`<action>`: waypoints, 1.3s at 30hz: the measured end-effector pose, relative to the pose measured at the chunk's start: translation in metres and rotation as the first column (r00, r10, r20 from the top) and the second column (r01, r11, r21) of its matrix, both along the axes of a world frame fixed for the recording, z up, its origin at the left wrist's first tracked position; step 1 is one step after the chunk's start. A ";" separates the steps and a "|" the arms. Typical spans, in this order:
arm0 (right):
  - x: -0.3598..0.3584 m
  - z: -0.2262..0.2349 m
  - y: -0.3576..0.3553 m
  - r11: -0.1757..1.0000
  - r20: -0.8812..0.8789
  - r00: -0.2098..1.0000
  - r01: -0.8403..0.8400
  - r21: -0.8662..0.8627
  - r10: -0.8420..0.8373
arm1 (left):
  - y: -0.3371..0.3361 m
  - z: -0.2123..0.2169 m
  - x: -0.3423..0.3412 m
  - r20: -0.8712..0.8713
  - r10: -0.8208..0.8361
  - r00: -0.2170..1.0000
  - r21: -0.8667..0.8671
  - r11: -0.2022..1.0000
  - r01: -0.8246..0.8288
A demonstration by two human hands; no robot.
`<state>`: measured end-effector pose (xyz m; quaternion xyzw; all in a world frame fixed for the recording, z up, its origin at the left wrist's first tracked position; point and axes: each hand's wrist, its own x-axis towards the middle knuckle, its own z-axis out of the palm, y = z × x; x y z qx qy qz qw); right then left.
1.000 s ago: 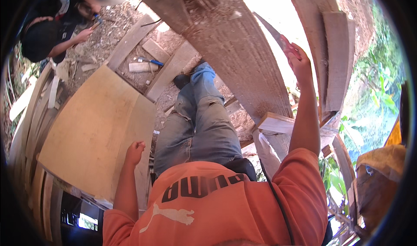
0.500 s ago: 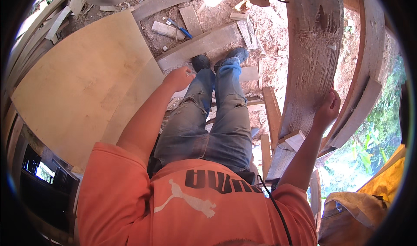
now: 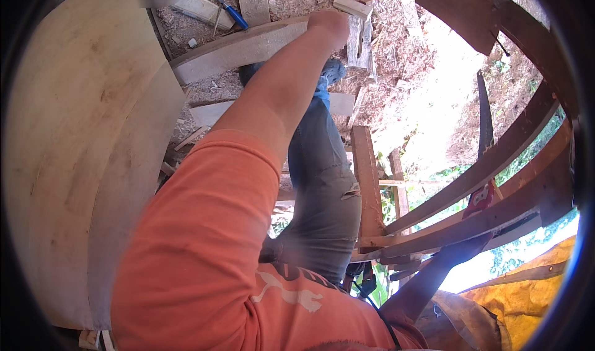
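Note:
My left arm stretches forward across my legs. Its hand (image 3: 331, 29) is a rounded shape with the back turned up, its fingers hidden, over the end of a pale board (image 3: 248, 50) and beside a small wood block (image 3: 353, 7). My right hand (image 3: 465, 249) reaches out at the lower right, its fingers hidden behind curved wooden planks (image 3: 427, 236). Just beyond it is a hand saw, its red handle (image 3: 478, 199) partly covered by the planks and its dark blade (image 3: 484, 115) upright. Whether my right hand touches the handle, I cannot tell.
A large pale wooden panel (image 3: 80, 134) fills the left side. A blue-handled hammer-like tool (image 3: 229, 9) lies among offcuts and shavings. A thick timber piece with a protruding nail (image 3: 458, 13) stands at the upper right. Yellow cloth (image 3: 527, 295) hangs at the lower right.
The view has shifted. My left hand has gone forward and right, over the board. My right hand has moved lower, behind the planks. The saw now shows; the thick upright beam no longer blocks that side.

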<state>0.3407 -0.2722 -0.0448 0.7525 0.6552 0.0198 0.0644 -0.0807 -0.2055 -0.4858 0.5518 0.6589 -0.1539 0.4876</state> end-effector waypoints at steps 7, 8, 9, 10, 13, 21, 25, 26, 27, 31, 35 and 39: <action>-0.011 0.000 0.008 1.000 0.019 1.000 0.018 0.014 -0.018 | 0.001 -0.106 0.077 -0.090 0.059 0.994 0.659 0.752 0.015; -0.009 -0.002 0.008 0.999 0.004 0.999 0.034 0.019 -0.034 | 0.008 -0.113 0.076 -0.101 0.022 0.995 0.612 0.790 0.045; -0.008 -0.002 0.009 0.999 -0.001 0.999 0.046 0.019 -0.046 | 0.011 -0.120 0.075 -0.093 -0.006 0.996 0.596 0.801 0.060; -0.006 -0.002 0.006 0.998 -0.009 0.998 0.064 0.021 -0.064 | 0.011 -0.119 0.072 -0.084 -0.046 0.995 0.578 0.811 0.087; -0.004 -0.003 0.001 0.994 -0.036 0.994 0.101 0.032 -0.100 | 0.022 -0.125 0.065 -0.082 -0.141 0.987 0.566 0.808 0.162; -0.001 -0.002 -0.003 0.974 -0.187 0.960 0.221 0.048 -0.208 | 0.005 -0.115 0.029 -0.066 -0.132 0.989 0.510 0.847 0.147; 0.008 -0.008 -0.011 0.866 -0.464 0.783 0.496 0.064 -0.414 | 0.008 -0.040 0.003 0.043 -0.026 0.999 0.526 0.851 -0.001; 0.010 -0.014 -0.007 0.824 -0.564 0.694 0.565 0.042 -0.448 | 0.004 -0.016 -0.009 0.068 -0.010 0.998 0.540 0.841 -0.029; 0.008 -0.016 -0.003 0.796 -0.620 0.627 0.605 0.007 -0.471 | -0.008 0.008 -0.017 0.103 0.063 0.993 0.537 0.836 -0.109; -0.027 -0.026 0.007 0.939 -0.595 0.752 0.343 -0.014 -0.284 | -0.081 0.100 -0.055 0.139 0.266 0.954 0.461 0.835 -0.300; -0.058 -0.008 0.018 0.967 -0.617 0.753 0.249 -0.054 -0.228 | -0.139 0.229 -0.106 -0.030 0.230 0.973 0.274 0.938 -0.213; -0.050 -0.010 0.013 0.970 -0.677 0.708 0.242 -0.031 -0.199 | -0.161 0.371 -0.167 -0.120 0.183 0.976 0.267 0.953 -0.146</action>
